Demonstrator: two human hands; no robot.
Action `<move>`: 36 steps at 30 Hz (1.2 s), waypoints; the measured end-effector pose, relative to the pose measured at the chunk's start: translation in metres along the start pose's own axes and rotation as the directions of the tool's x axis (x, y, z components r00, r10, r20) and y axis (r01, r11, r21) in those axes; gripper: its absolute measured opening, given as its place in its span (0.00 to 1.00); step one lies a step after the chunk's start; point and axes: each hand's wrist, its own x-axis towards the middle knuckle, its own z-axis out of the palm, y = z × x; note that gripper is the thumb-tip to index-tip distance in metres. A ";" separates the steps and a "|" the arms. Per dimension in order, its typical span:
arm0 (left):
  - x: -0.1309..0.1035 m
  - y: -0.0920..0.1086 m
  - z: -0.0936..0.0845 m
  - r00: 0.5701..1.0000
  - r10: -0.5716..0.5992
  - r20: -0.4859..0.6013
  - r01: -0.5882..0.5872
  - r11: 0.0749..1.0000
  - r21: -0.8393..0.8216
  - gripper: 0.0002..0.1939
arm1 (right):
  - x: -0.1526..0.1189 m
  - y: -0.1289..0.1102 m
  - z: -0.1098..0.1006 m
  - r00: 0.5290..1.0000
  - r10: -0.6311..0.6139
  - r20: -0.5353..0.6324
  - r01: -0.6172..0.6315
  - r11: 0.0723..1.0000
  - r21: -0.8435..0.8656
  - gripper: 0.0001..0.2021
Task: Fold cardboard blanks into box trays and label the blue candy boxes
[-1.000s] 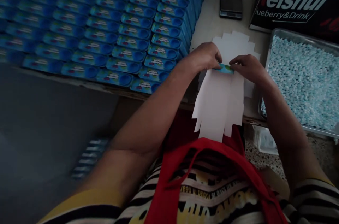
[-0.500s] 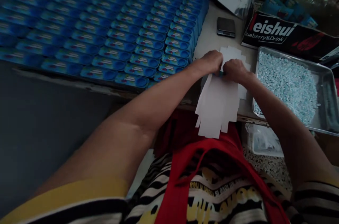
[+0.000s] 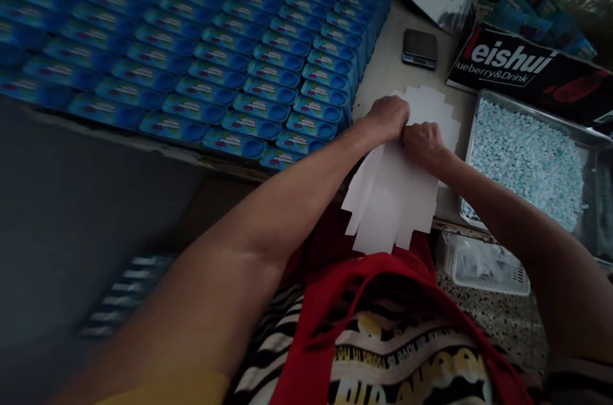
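Observation:
A flat white cardboard box blank (image 3: 397,194) with stepped flaps hangs over the table's front edge, its plain side up. My left hand (image 3: 390,116) is closed on its far end, fingers curled under. Right beside it, my right hand (image 3: 423,143) is also closed on the blank, the knuckles facing up. The fingertips of both hands are hidden. Beneath and beyond them, more white blanks (image 3: 443,117) lie flat on the table.
Rows of blue printed boxes (image 3: 268,73) cover the left of the table. A small dark scale (image 3: 420,47) sits ahead. To the right are a metal tray (image 3: 474,137) of pale blue pellets and a black carton (image 3: 517,60) holding blue packets. A white plastic basket (image 3: 491,264) stands below the table.
The view has shifted slightly. The blank's near end has swung a little to the left, and my hands remain closed on it, close together.

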 end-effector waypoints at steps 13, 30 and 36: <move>-0.188 0.046 -0.029 0.689 0.315 -0.653 -0.426 0.905 -0.013 0.08 | -0.113 0.096 -0.088 0.906 0.416 -0.078 -0.420 0.906 -0.051 0.21; -0.203 0.004 0.079 0.785 -0.488 -0.381 -0.125 0.478 -0.869 0.33 | -0.017 0.025 -0.016 0.971 0.233 0.053 -0.223 0.802 0.554 0.34; -0.152 -0.009 0.057 0.877 -0.437 -0.202 -0.109 0.230 -0.967 0.21 | -0.070 0.042 0.023 0.935 0.321 0.153 -0.181 0.061 0.982 0.40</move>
